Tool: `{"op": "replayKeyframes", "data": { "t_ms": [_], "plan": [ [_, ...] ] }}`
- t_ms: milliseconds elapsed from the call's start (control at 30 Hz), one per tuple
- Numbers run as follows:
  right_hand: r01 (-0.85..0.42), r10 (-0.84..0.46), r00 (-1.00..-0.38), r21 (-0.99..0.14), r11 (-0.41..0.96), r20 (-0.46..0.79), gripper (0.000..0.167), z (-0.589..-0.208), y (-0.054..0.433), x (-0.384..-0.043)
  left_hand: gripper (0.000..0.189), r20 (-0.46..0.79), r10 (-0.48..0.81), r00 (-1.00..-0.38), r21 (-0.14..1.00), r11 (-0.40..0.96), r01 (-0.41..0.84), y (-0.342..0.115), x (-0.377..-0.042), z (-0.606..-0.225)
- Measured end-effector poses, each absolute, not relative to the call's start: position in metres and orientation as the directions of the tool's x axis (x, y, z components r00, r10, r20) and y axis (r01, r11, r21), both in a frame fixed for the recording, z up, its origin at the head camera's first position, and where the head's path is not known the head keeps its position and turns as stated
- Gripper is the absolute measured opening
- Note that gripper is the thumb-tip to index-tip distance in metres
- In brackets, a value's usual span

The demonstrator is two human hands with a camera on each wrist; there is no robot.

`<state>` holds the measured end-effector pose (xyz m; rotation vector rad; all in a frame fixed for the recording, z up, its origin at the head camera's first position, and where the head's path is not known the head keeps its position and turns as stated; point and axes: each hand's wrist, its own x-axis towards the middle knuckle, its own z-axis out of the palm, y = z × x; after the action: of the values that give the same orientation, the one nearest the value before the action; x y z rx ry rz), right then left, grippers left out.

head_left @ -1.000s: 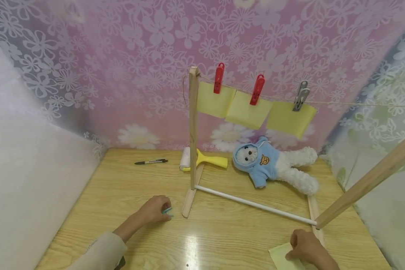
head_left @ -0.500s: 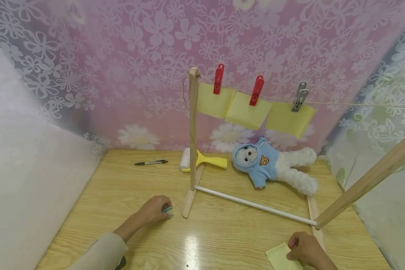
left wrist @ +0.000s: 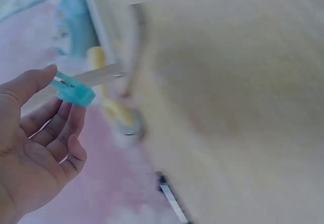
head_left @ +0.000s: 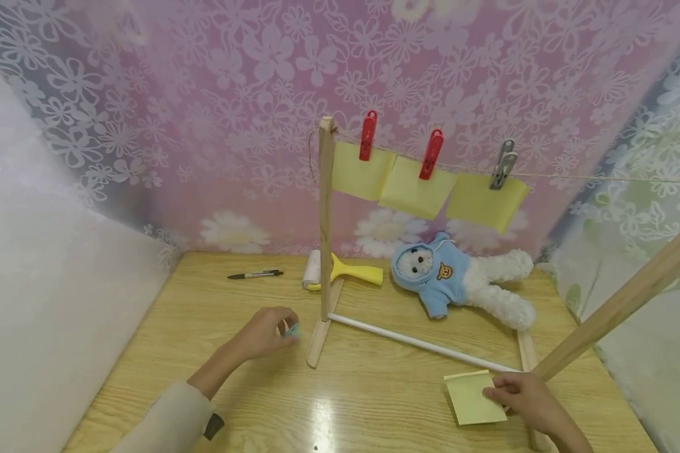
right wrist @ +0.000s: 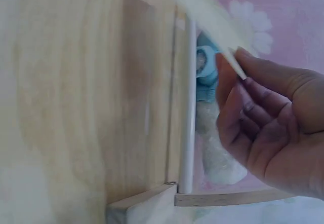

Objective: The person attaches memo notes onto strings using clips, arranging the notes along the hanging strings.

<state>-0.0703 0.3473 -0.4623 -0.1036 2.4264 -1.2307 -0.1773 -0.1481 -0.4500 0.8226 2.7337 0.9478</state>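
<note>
Between thumb and fingers my left hand (head_left: 263, 333) pinches a turquoise clothespin (left wrist: 75, 90), held above the table just left of the wooden stand's foot. At the right, my right hand (head_left: 529, 399) pinches the edge of a yellow sticky note (head_left: 475, 399), raised off the table in front of the stand. In the right wrist view the note (right wrist: 217, 24) appears nearly edge-on. Along a string (head_left: 578, 177) hang several yellow notes: two under red clothespins (head_left: 367, 136) and one under a grey clothespin (head_left: 503, 165).
The stand has a left wooden post (head_left: 325, 220), a slanting right post (head_left: 623, 302) and a white crossbar (head_left: 419, 343). Behind it lie a plush toy (head_left: 459, 277) in a blue hoodie and a yellow-handled lint roller (head_left: 357, 272). A pen (head_left: 255, 274) lies at the back left.
My right hand has lifted the sticky note from the table, up and away from the front edge. The left hand has risen slightly toward the stand with the clothespin.
</note>
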Motion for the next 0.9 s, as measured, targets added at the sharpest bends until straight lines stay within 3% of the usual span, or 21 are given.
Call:
{"op": "replayKeyframes", "data": {
  "t_ms": [367,700,900],
  "plan": [
    [0.161,-0.061,-0.974,-0.851,0.501,-0.220,0.041,-0.441,0.327,-0.083,0.024,0.130,0.588,-0.798,0.633,0.570,0.523,-0.109,-0.174,-0.390],
    [-0.065,0.046,-0.995,-0.903,0.424,0.094,0.027,-0.423,0.315,-0.095,0.029,0.311,0.601,-0.736,0.645,0.435,0.628,-0.059,-0.179,-0.340],
    [-0.183,0.147,-0.967,-0.967,0.178,0.210,0.014,-0.404,0.318,-0.101,0.031,0.422,0.582,-0.695,0.638,0.353,0.684,-0.025,-0.178,-0.304]
  ]
}}
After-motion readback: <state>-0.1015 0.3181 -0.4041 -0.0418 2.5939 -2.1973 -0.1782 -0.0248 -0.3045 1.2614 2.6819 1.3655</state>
